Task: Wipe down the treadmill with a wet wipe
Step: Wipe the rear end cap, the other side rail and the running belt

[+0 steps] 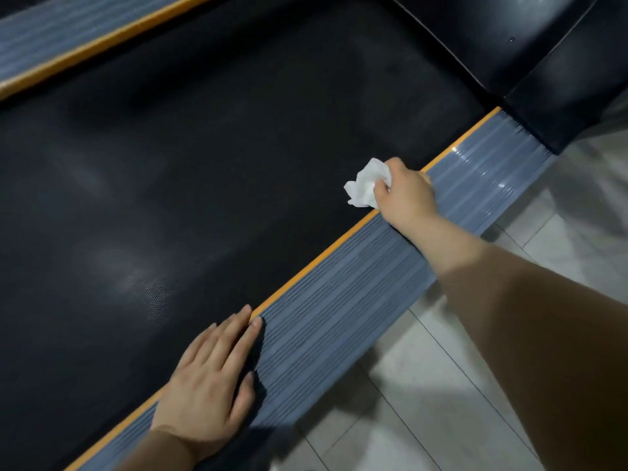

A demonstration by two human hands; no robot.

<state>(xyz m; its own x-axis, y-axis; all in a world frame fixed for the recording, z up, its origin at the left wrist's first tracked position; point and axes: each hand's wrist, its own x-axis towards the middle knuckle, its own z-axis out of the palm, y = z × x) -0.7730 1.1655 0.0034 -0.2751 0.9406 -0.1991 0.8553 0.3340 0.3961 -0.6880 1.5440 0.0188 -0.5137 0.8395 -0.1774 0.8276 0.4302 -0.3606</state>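
Here the right hand (406, 193) is closed around a crumpled white wet wipe (367, 183), fingers curled over the bunched part while a loose flap sticks out toward the black running belt (204, 171). The hand sits right at the orange trim strip (316, 258) where the belt meets the ribbed blue-grey side rail (339, 300), so the wipe is touching or just above the belt's edge; the frame does not settle which. Bunching the wipe this way likely gives a firmer pad to press with than a flat sheet would. The left hand (210, 379) holds nothing: it lies flat and open, fingers together and spread forward, palm down across the same rail nearer the camera, with fingertips reaching the orange strip and the belt's edge. It reads as a brace, taking the person's weight while the other arm reaches far forward toward the dark motor cover (509, 45) at the head of the treadmill. A glossy patch on the rail beyond the right hand may be moisture, though it could equally be reflected light. The second side rail (57, 32) runs along the far side, well apart from both hands, and pale floor tiles (458, 385) show to the right. Judging by position, the work is on this near edge, and the broad belt surface and far rail may remain to be covered.
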